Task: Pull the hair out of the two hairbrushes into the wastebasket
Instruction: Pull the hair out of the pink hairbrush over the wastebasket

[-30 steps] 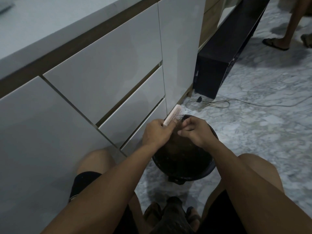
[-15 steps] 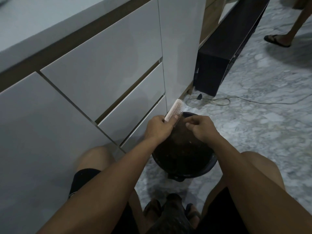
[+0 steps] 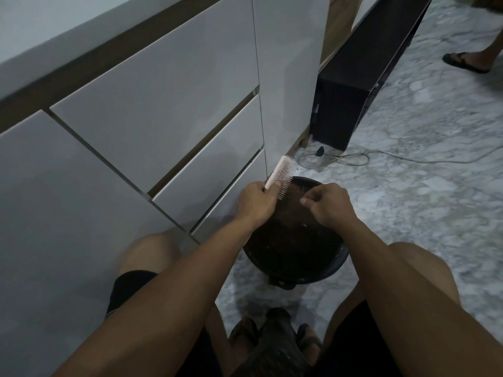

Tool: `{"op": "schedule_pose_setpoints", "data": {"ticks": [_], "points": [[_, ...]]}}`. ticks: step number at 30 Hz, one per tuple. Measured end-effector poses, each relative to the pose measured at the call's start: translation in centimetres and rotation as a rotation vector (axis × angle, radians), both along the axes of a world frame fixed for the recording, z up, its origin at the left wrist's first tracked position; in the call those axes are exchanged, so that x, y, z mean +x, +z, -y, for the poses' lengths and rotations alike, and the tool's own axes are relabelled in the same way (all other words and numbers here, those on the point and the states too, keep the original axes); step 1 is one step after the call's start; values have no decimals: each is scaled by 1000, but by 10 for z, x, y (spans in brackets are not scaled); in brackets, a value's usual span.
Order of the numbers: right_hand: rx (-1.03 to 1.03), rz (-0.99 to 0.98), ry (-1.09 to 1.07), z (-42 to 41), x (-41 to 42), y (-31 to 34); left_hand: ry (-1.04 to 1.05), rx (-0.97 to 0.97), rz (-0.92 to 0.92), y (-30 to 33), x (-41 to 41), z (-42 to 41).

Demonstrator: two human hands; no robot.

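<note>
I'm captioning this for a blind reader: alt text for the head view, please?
A seated person's left hand holds a pink hairbrush above a dark wastebasket on the marble floor, while the right hand pinches its fingers together over the basket, apart from the brush. White drawers stand at the left.

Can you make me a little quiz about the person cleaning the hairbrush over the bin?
1. True or false: the left hand holds the hairbrush by its handle.
2. Where is the right hand? A) flat on the floor B) over the wastebasket, fingers pinched together C) pulling a drawer open
3. Fill in: the hairbrush's bristles point toward the ____ hand.

Key:
1. True.
2. B. Whether hair is in the pinch is too small to tell.
3. Right.
</note>
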State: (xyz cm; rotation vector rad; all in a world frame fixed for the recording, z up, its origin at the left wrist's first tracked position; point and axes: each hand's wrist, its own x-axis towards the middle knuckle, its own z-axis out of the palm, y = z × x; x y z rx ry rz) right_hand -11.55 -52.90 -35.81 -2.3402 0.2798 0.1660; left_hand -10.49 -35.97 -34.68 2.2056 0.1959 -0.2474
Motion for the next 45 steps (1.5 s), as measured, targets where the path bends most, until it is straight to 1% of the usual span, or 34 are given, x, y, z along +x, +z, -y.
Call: {"op": "schedule_pose_setpoints", "data": {"ticks": [3,8,11,13,16,19,21,23,25,28,32,38,42,45], "points": [[-106,-13,-31,5,0,-1,11,9,-24,-3,-1,-4],[-218,-76,-81,9,-2,-3,-19,-9,-67,-6,-7,-1],[-224,-90,-113,12,-6,-5,-13,-27,-89,-7,-10,5],[-106,-87,-109,12,-4,-7,-6,-47,-112,-5,-11,10],[256,-79,-150,9,-2,-2,-27,-71,-180,0,-11,13],[593,-155,-162,6,-4,6,-43,-113,-220,6,-13,17],[700,-204,-135,6,-5,6,-48,-130,-234,10,-15,20],[662,-213,-121,6,-5,5,-74,-132,-244,12,-17,22],[553,-204,-102,5,-5,6,-100,-123,-241,10,-17,22],[395,-179,-65,7,-7,4,-87,-104,-217,2,-15,22],[199,-155,21,12,-8,1,-51,-23,-178,-5,-14,21],[85,-146,50,17,-8,1,-10,69,-112,-7,-15,18],[33,-136,82,18,-8,2,12,97,-95,-12,-17,21],[114,-142,118,16,-10,4,45,149,-65,-11,-18,24]]}}
